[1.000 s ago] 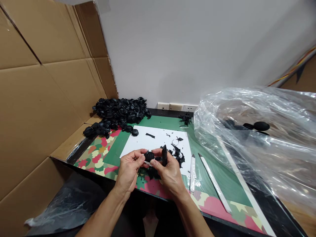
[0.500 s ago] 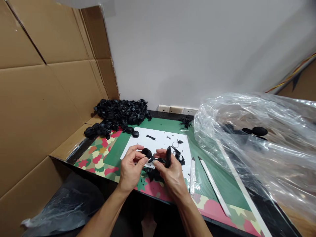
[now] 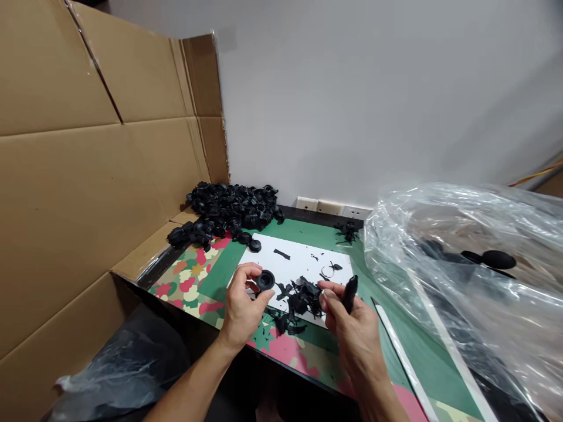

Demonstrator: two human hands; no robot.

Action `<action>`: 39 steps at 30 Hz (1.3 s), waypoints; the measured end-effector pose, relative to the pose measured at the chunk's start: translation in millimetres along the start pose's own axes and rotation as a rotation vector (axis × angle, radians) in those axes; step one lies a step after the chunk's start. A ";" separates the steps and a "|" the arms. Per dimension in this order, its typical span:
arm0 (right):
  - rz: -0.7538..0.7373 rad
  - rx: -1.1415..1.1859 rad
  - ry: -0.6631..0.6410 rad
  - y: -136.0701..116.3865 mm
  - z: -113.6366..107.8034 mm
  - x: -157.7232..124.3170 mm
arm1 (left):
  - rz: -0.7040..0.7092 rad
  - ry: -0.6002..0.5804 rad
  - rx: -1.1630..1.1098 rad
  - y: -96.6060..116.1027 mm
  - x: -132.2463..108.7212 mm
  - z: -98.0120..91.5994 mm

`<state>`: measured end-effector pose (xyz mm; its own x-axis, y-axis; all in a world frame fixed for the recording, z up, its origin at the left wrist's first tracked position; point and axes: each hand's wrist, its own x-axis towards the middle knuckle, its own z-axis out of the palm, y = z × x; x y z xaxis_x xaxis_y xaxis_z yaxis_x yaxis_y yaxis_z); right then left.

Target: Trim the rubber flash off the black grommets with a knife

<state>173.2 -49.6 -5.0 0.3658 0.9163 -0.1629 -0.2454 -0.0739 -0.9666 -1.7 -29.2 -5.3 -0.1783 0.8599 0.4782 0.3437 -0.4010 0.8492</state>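
Observation:
Thumb and fingers of my left hand (image 3: 244, 305) pinch a round black rubber-looking part (image 3: 265, 281) by its rim. Its stepped circular face, with a recess in the middle, is turned towards me. My right hand (image 3: 354, 322) is closed around a black pen-shaped tool (image 3: 350, 293) that sticks up between thumb and forefinger; its lower end is hidden by the hand. The right fingertips are beside a heap of black scraps (image 3: 305, 298) on a white sheet (image 3: 264, 246). Whether they also pinch a scrap I cannot tell.
A big pile of black parts (image 3: 237, 206) lies at the back left by the cardboard wall (image 3: 79, 193). A single round part (image 3: 254, 245) sits near it. To the right are a white stick-like tool (image 3: 402, 354) with a dark tip and a clear plastic bag (image 3: 440, 211).
My hands have moved apart, the right one going right, away from the round part. The part has turned its face towards me. The whole view has shifted somewhat.

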 end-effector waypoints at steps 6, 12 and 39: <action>-0.233 -0.283 -0.020 -2.3 -5.5 -0.9 | -0.068 -0.007 0.065 4.3 0.7 -0.1; -0.395 -0.368 -0.091 -4.6 -9.0 0.7 | -0.071 -0.024 0.042 6.5 1.9 2.6; -0.594 -0.476 -0.292 -4.3 8.2 2.1 | -0.556 -0.469 -0.447 20.9 15.5 26.0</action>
<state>167.7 -44.2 0.4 0.0502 0.9160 0.3980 0.3479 0.3575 -0.8667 26.6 -16.0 14.0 0.2211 0.9708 -0.0928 -0.0939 0.1159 0.9888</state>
